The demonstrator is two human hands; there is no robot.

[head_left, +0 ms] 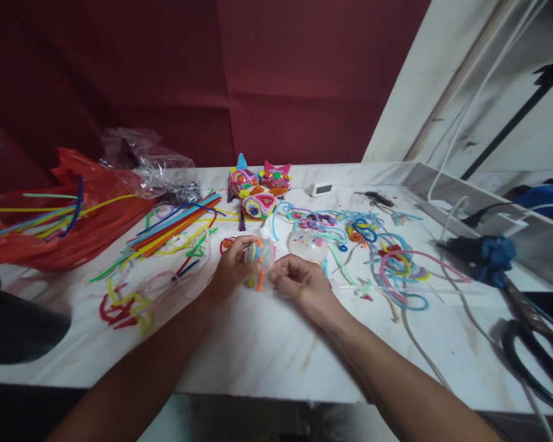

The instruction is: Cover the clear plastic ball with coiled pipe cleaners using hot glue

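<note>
Over the middle of the white table, my left hand (233,270) is closed around a clear plastic piece (268,255) with strips of orange, yellow and blue pipe cleaner (259,265) on its side. My right hand (304,287) is at the right edge of that piece, thumb and fingers pinched together; what lies between the fingertips is too small to make out. Just behind my right hand sits a clear, rounded plastic ball (306,245) with small coloured bits on it. Three colourful decorated animal-like ornaments (258,202) with tassels stand farther back.
Left lie a bundle of straight pipe cleaners (179,227), a red plastic bag (110,184) and a dark mug-like container (21,325). Right are tangled pipe cleaners (396,264), cables (417,344) and black-handled scissors (529,362). A small white digital display (321,189) stands at the back.
</note>
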